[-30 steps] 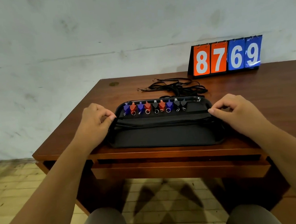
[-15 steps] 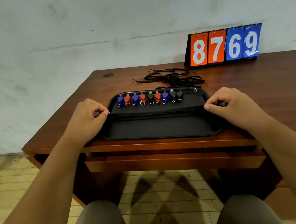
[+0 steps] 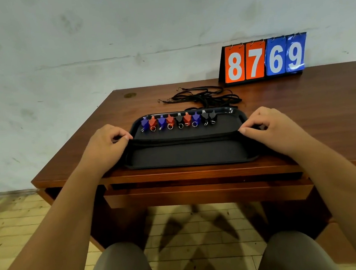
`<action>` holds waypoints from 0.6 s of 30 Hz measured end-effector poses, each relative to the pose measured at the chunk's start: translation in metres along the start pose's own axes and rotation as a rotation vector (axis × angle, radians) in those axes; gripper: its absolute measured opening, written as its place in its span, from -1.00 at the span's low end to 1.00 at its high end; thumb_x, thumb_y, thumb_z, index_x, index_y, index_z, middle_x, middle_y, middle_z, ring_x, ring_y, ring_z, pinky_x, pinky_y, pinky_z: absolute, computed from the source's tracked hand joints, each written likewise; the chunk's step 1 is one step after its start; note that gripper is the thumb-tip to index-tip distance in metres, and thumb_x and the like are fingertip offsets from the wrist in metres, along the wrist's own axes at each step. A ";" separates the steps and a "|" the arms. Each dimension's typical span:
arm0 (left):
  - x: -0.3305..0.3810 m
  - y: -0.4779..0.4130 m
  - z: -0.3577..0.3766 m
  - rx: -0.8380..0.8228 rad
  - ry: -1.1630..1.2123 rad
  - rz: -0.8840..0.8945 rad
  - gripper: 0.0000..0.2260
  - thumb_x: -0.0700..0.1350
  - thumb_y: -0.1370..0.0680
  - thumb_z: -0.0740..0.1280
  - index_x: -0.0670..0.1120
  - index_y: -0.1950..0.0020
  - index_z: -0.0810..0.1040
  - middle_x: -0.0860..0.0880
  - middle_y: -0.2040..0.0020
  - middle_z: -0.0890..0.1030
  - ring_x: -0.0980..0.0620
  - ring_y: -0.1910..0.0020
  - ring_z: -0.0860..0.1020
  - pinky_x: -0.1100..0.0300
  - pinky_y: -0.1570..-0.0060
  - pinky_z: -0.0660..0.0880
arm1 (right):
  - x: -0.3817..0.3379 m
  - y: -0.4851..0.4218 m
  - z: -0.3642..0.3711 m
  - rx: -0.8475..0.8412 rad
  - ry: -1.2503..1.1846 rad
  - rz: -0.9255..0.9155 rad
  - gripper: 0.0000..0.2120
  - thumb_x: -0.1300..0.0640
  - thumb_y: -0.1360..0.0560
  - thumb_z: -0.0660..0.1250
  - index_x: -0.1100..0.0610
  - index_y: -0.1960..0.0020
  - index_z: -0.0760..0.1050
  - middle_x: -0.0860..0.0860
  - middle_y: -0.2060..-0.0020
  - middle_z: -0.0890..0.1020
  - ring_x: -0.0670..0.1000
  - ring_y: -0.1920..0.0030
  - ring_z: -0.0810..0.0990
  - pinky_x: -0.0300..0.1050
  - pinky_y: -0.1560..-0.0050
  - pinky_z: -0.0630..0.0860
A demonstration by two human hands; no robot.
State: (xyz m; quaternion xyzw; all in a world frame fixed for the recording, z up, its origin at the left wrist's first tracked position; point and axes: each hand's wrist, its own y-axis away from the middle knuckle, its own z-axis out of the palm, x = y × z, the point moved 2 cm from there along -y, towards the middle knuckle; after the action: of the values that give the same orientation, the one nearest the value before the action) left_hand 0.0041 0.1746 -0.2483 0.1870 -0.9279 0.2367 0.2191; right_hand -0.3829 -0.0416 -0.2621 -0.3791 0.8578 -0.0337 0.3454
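A black tray (image 3: 233, 110) lies on the wooden table (image 3: 300, 110) near its front edge. A black zippered pouch (image 3: 187, 153) covers the tray's near half. Along the tray's far rim stands a row of several small whistles (image 3: 178, 120) in blue, red and black, each with a metal ring. My left hand (image 3: 104, 146) pinches the pouch's upper left corner. My right hand (image 3: 274, 127) pinches its upper right corner.
A tangle of black cords (image 3: 201, 97) lies just behind the tray. A flip scoreboard (image 3: 263, 60) reading 8769 stands at the table's back right against the wall. The table's drawer front (image 3: 200, 193) is below the tray, and my knees are under it.
The hands keep their grip on the pouch corners. The whole scene has shifted slightly in the view as my head moved; the tray and pouch stay in place.
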 end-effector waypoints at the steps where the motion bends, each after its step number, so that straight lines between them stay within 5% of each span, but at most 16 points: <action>1: -0.001 -0.001 0.000 -0.009 0.009 -0.006 -0.84 -0.08 -0.71 0.35 0.04 -0.08 0.73 0.09 -0.10 0.60 0.12 -0.06 0.53 0.12 -0.11 0.46 | -0.001 0.000 0.000 -0.013 0.003 -0.002 -0.92 -0.07 -0.61 0.47 -0.20 -0.05 0.75 -0.20 -0.09 0.59 -0.18 -0.08 0.56 -0.22 0.00 0.45; 18: -0.004 0.000 0.000 -0.039 0.102 -0.051 -0.81 -0.14 -0.67 0.40 0.10 0.07 0.72 0.13 -0.07 0.59 0.11 -0.04 0.57 0.09 -0.12 0.47 | 0.009 -0.002 0.004 -0.038 0.015 -0.014 -0.90 -0.18 -0.54 0.49 -0.18 0.09 0.72 -0.22 -0.08 0.58 -0.08 -0.15 0.55 0.00 -0.15 0.55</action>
State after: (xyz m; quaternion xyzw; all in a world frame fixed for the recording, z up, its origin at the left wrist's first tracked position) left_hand 0.0071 0.1752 -0.2501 0.1943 -0.9149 0.2221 0.2755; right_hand -0.3838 -0.0480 -0.2693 -0.3912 0.8582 -0.0226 0.3315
